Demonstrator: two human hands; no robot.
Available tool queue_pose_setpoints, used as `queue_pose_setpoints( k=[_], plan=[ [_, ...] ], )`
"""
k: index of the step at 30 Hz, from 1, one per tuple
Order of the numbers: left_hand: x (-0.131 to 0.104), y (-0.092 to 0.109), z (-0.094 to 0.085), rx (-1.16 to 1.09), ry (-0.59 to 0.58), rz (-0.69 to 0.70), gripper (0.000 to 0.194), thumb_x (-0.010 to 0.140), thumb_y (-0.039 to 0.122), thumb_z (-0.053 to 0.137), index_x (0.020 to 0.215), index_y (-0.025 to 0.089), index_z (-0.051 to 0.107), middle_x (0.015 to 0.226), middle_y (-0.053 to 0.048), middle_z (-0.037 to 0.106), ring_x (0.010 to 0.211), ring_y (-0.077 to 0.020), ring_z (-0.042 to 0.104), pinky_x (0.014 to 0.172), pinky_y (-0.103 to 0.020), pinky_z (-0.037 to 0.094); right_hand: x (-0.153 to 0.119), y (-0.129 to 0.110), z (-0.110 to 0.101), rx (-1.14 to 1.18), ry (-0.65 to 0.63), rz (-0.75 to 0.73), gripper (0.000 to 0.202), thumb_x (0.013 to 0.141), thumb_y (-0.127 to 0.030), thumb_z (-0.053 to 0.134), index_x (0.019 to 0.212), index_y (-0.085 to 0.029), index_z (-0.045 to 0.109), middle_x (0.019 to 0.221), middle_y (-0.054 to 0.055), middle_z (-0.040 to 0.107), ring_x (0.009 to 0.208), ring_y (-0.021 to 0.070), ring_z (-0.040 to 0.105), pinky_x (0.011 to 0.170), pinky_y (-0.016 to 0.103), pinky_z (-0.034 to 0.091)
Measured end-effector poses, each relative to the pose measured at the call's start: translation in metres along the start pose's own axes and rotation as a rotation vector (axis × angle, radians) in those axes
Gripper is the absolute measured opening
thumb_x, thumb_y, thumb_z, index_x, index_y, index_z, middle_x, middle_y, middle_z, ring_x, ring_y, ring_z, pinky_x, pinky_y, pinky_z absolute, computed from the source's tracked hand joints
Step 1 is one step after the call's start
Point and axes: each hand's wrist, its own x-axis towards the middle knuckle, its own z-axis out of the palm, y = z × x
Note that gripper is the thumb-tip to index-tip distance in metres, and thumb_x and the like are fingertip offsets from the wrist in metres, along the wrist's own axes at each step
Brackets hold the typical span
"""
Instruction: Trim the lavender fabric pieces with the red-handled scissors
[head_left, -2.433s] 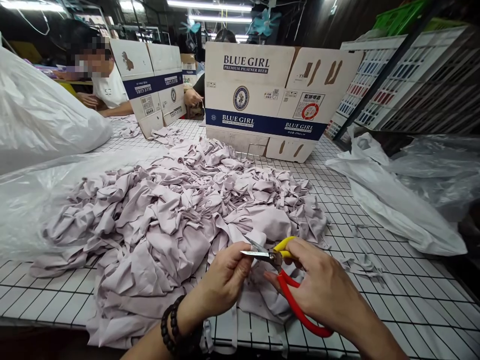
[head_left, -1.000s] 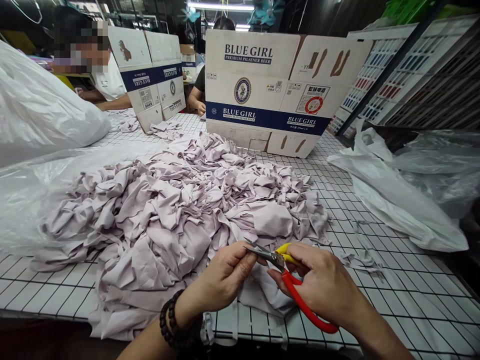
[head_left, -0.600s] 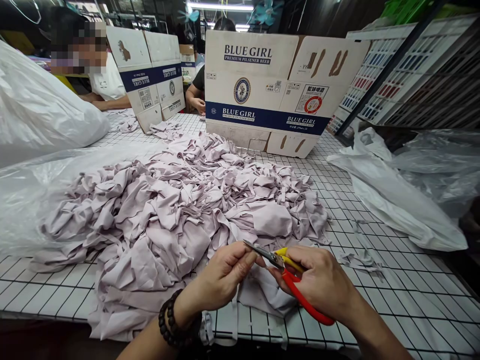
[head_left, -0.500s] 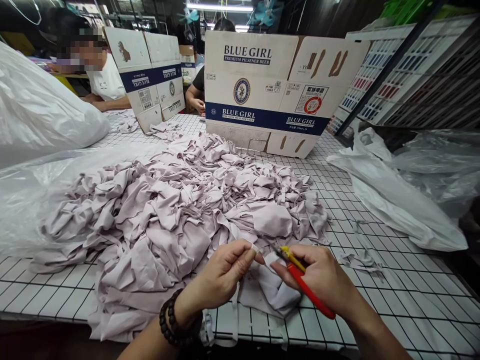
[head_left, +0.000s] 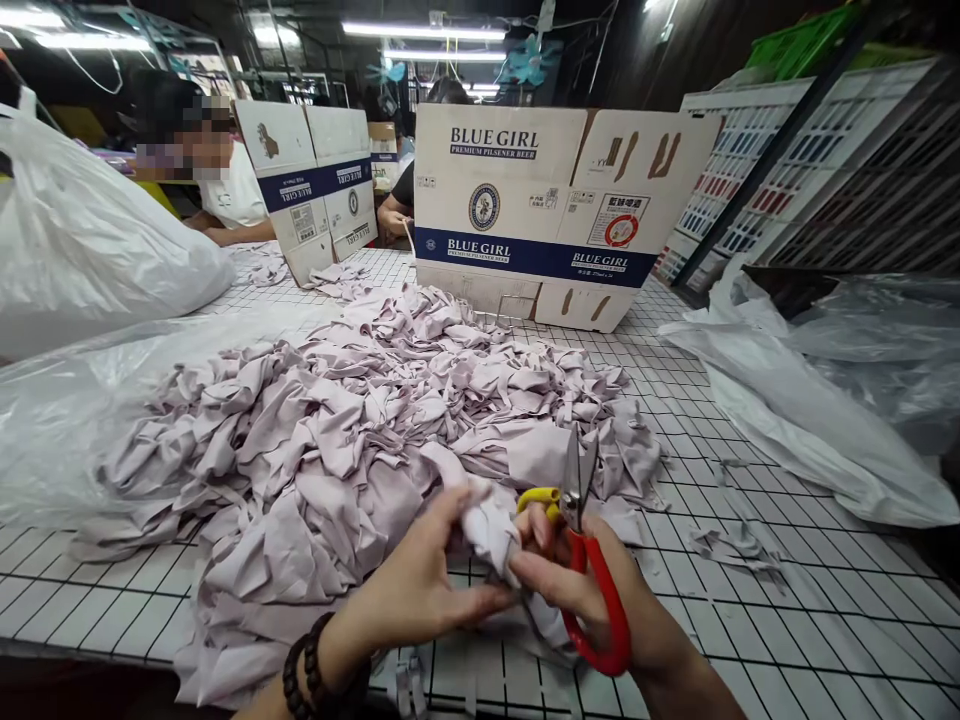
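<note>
A large heap of pale pink fabric pieces [head_left: 330, 430] covers the middle of the table. In front of it, my left hand [head_left: 420, 575] holds a bunched pale piece of fabric [head_left: 489, 530] between thumb and fingers. My right hand [head_left: 600, 580] is closed on scissors [head_left: 607, 620] with one red and one yellow handle, and its fingertips touch the same bunched piece. The scissor blades point up and away, slightly apart, with no fabric visibly between them.
Cardboard sheets [head_left: 525, 215] stand upright behind the heap. Plastic bags lie left [head_left: 112, 250] and right [head_left: 810, 410]. Fabric scraps [head_left: 739, 548] rest on the checked table [head_left: 847, 610]. Two people sit across, one [head_left: 232, 190] at left.
The scissors have turned from pointing left to pointing upward. The fabric between my hands is now bunched up, and my left hand has spread its thumb and fingers around it. The view has tilted up slightly.
</note>
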Motion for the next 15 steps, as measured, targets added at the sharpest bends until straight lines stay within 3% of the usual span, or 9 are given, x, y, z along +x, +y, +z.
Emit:
queue_pose_setpoints(
  k=[2,3,4,6,8,10,12,14,15],
  plan=[
    [-0.003,0.004,-0.004,-0.008,-0.176,-0.072,0.024,0.08,0.02,0.065,0.104,0.014,0.066,0.092,-0.006,0.068,0.079,-0.0164,0.061,0.071,-0.026,0.051,-0.002,-0.015,-0.004,-0.012,-0.047,0.021,0.032,0.076,-0.036,0.072,0.073,-0.022,0.044,0.075,-0.002,0.054,0.065,0.0128,0.052,0.06,0.026,0.046],
    [-0.003,0.009,-0.009,-0.017,-0.207,-0.099,0.013,0.083,0.017,0.059,0.092,0.013,0.068,0.083,-0.005,0.069,0.073,-0.0149,0.061,0.067,-0.024,0.05,-0.001,-0.019,-0.01,-0.042,-0.023,0.032,0.031,0.077,-0.037,0.072,0.072,-0.022,0.045,0.075,-0.002,0.057,0.063,0.0127,0.052,0.057,0.025,0.046],
    [-0.001,0.015,-0.017,-0.015,-0.195,-0.115,0.014,0.085,0.016,0.055,0.085,0.012,0.069,0.078,-0.005,0.069,0.068,-0.0137,0.06,0.062,-0.023,0.049,0.001,-0.02,-0.018,-0.087,0.038,0.044,0.031,0.077,-0.038,0.071,0.071,-0.022,0.046,0.076,0.0,0.06,0.061,0.0126,0.053,0.055,0.025,0.045],
    [0.011,0.035,-0.046,0.029,-0.053,-0.109,0.017,0.085,0.016,0.054,0.083,0.011,0.07,0.073,-0.004,0.07,0.057,-0.0108,0.058,0.053,-0.019,0.046,0.009,-0.015,-0.042,-0.209,0.234,0.056,0.031,0.075,-0.042,0.071,0.071,-0.021,0.05,0.081,0.003,0.066,0.058,0.0134,0.055,0.052,0.026,0.046],
    [0.034,0.063,-0.087,0.161,0.124,-0.059,0.018,0.081,0.018,0.057,0.077,0.008,0.071,0.06,0.0,0.066,0.043,-0.0046,0.049,0.043,-0.013,0.038,0.02,-0.002,-0.07,-0.378,0.467,0.048,0.031,0.07,-0.044,0.073,0.073,-0.02,0.054,0.082,0.007,0.07,0.057,0.0164,0.059,0.051,0.029,0.047],
    [0.069,0.096,-0.136,0.396,0.335,-0.035,0.023,0.079,0.017,0.056,0.082,0.002,0.072,0.063,0.001,0.068,0.052,-0.0031,0.056,0.053,-0.011,0.039,0.03,0.013,-0.094,-0.59,0.668,0.023,0.032,0.065,-0.044,0.075,0.076,-0.02,0.058,0.074,0.006,0.069,0.057,0.0194,0.061,0.049,0.03,0.047],
    [0.112,0.127,-0.182,0.633,0.485,0.004,0.053,0.085,0.022,0.025,0.1,-0.006,0.067,0.07,0.003,0.063,0.069,-0.004,0.062,0.066,-0.019,0.036,0.039,0.025,-0.108,-0.726,0.766,0.0,0.03,0.062,-0.043,0.076,0.073,-0.02,0.059,0.064,0.002,0.066,0.053,0.019,0.058,0.046,0.028,0.044],
    [0.153,0.148,-0.216,0.836,0.629,0.013,0.083,0.073,0.021,-0.01,0.113,-0.013,0.054,0.075,0.003,0.055,0.084,-0.0103,0.061,0.06,-0.023,0.034,0.046,0.033,-0.112,-0.734,0.758,-0.009,0.029,0.062,-0.042,0.075,0.068,-0.02,0.058,0.059,0.0,0.062,0.05,0.0169,0.054,0.045,0.027,0.042],
    [0.171,0.153,-0.226,0.928,0.657,-0.029,0.088,0.069,0.022,-0.014,0.115,-0.015,0.051,0.077,0.002,0.054,0.089,-0.0147,0.06,0.058,-0.023,0.035,0.05,0.034,-0.111,-0.708,0.737,-0.01,0.029,0.062,-0.043,0.075,0.067,-0.02,0.058,0.057,-0.001,0.06,0.049,0.0162,0.053,0.046,0.027,0.042]
  ],
)
